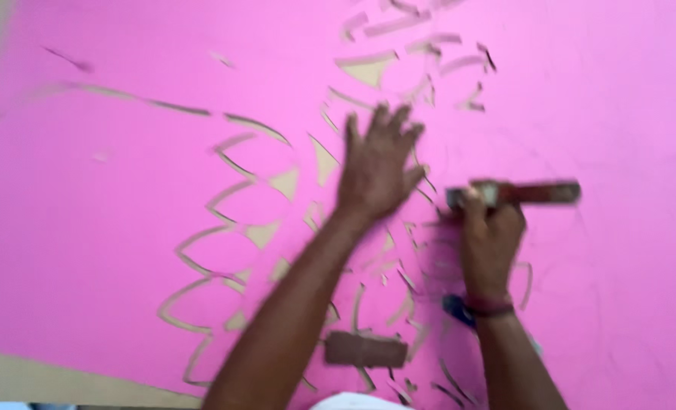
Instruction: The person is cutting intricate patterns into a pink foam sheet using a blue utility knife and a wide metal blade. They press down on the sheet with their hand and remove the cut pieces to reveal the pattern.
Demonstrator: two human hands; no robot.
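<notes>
Left hand [376, 163]: fingers spread, palm flat on the pink sheet [87, 228], near frame centre, slightly toward 12 o'clock. Forearm runs down to 6 o'clock.

Right hand [490, 228]: just toward 3 o'clock of the left hand, fingers closed around a long reddish-brown tool [531, 192]. Tool lies level, free end toward 3 o'clock, near end inside the fist. Tool type and working tip not determinable; motion blur. Dark red band on the right wrist [490, 307].

Pink sheet: covers nearly the whole view. Cut pattern of petal-shaped openings [231, 228] arcs from 9 o'clock through centre to 6 o'clock, with tan backing exposed in the slits. Further tan cut-outs [368, 70] grouped at 12 o'clock. Left hand rests on the pattern; right hand sits at its 3 o'clock margin.

Packages, labels, signs: one small brown rectangular block [364, 349] at 6 o'clock, flat on the sheet, between the two forearms. No legible marking.

Edges and free room: sheet edge visible at 7 o'clock, with a tan surface [49, 380] beyond it. Second margin at 11 o'clock, top left corner. Uncut pink area wide from 1 to 5 o'clock, and again at 9 to 10 o'clock.

Hidden or unclear: blue object [453, 307] at 5 o'clock, mostly behind the right wrist, identity not determinable. White shape [353, 402] cut off at the bottom edge. Pattern under both forearms concealed. Entire frame blurred; fine cut lines hard to trace.
</notes>
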